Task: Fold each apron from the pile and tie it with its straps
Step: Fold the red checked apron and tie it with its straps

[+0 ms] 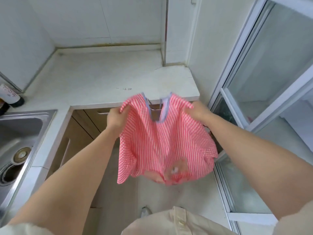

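The sink [20, 131] sits off to my left. If I swing the cloth that way while folding, a loose corner could drop into the basin and come up wet. The white surface [105, 77] is ahead of me, and the apron [162, 143] is not on it yet. It hangs in the air in front of the surface's near edge, over the floor [179, 195]. My left hand [116, 117] pinches the upper left corner with fingers curled into the fabric, but it holds only a small bunch of cloth, so a quick shake could pull it free and send that side down. The pale blue neck edge [164, 111] dips between my hands, close to the cabinet handle [103, 113] under the surface, and I think it could snag there if I lift carelessly. I cannot see where the waist straps are. If they are bunched inside the folds, they may tangle or get folded in, leaving nothing to tie with. My right hand [199, 112] grips the upper right corner with a fuller fistful, so the cloth hangs unevenly, and a fold started this way would probably come out crooked. The glass door [271, 56] on the right is near my elbow, and I could knock it by spreading my arms wide.
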The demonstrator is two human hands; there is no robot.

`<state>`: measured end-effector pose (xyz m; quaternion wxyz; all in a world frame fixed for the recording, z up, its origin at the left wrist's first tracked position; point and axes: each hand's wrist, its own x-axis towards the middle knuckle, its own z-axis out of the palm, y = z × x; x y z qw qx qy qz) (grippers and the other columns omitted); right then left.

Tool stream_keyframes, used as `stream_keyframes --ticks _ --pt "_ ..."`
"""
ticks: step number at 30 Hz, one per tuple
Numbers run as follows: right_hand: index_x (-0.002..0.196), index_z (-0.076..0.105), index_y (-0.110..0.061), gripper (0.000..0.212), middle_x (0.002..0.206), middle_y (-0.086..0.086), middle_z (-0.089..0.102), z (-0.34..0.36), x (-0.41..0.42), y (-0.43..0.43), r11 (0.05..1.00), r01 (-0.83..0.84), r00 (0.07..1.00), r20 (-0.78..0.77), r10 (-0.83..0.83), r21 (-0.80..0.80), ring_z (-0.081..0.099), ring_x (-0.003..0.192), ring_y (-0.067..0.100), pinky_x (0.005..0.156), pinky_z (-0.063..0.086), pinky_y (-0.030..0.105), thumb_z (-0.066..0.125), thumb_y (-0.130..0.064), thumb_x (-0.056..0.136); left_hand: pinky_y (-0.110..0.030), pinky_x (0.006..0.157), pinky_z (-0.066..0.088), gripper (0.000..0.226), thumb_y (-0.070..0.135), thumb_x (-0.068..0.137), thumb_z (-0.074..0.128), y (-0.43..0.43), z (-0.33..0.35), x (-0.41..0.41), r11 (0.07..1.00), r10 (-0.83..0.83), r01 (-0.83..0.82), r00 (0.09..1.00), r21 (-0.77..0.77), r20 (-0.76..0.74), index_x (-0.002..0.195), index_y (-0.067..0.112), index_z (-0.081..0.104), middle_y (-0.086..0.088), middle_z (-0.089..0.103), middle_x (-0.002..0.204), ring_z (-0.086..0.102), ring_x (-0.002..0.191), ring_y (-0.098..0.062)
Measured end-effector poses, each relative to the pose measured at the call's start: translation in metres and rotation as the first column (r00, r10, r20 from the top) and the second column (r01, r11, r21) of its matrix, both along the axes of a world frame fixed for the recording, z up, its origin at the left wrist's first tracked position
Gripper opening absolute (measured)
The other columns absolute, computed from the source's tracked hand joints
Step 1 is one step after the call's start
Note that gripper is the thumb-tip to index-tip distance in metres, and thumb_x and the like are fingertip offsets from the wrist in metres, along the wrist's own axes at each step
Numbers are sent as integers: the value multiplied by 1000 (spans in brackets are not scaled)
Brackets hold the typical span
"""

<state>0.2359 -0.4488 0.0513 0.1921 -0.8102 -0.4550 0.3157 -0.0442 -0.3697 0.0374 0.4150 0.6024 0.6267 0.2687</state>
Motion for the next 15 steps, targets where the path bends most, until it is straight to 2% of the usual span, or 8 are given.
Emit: stream_keyframes --ticks 2,4,7,8,10,12,14,15 --pt "68 56 -5 37 71 14 56 21 -1 8 925 140 990 -50 -131 352 55 66 23 58 37 27 51 -23 100 -31 64 43 33 34 102 46 6 16 5 972 94 -123 985 202 145 82 12 61 1 60 72 52 63 -14" --pt "65 51 -8 38 61 3 47 33 -7 8 816 161 985 -36 -170 555 42 54 10 46 29 22 49 -19 101 -33 67 45 31 32 102 44 5 20 9 946 90 -141 979 291 182 83 15 60 -1 64 77 56 69 -16" --pt "64 47 -8 37 61 -1 43 26 -10 5 826 141 982 26 -185 545 43 56 14 49 25 29 49 -14 100 -30 61 40 31 34 101 48 -1 5 4 976 -55 60 998 209 -29 93 10 66 -8 66 81 48 58 -15" --pt "62 48 -9 37 62 -1 45 19 -9 3 889 100 992 19 -122 447 49 63 18 50 27 29 50 -12 99 -27 57 38 32 32 101 50 -4 -2 0 983 -151 162 981 87 -122 100 6 68 -9 68 86 46 55 -13" --pt "77 63 -8 22 75 3 59 4 -8 -6 990 -143 988 -59 143 14 59 77 21 56 45 18 55 -11 96 -27 59 46 32 32 99 54 -11 -11 -9 900 -415 357 878 -251 -239 108 5 68 -9 69 94 54 58 -13" --pt "110 68 -3 23 100 5 68 -2 -11 -16 783 -414 909 -169 380 -464 67 92 21 81 56 27 61 -20 96 -31 80 54 28 35 98 55 -18 -13 -16 737 -617 463 758 -492 -210 107 11 67 -5 72 99 68 79 -16" --pt "125 61 -7 39 121 8 66 -5 -13 -22 519 -506 853 -308 422 -689 64 111 28 100 50 44 64 -30 94 -34 94 50 21 31 98 55 -22 -10 -17 640 -652 484 753 -597 -89 110 19 67 -1 73 106 69 96 -18" --pt "128 59 -9 43 127 9 64 -5 -14 -22 466 -514 846 -337 413 -720 62 117 29 104 47 48 64 -32 93 -33 93 49 18 27 99 55 -22 -9 -15 654 -642 493 763 -573 -77 109 20 68 0 73 105 69 96 -17"
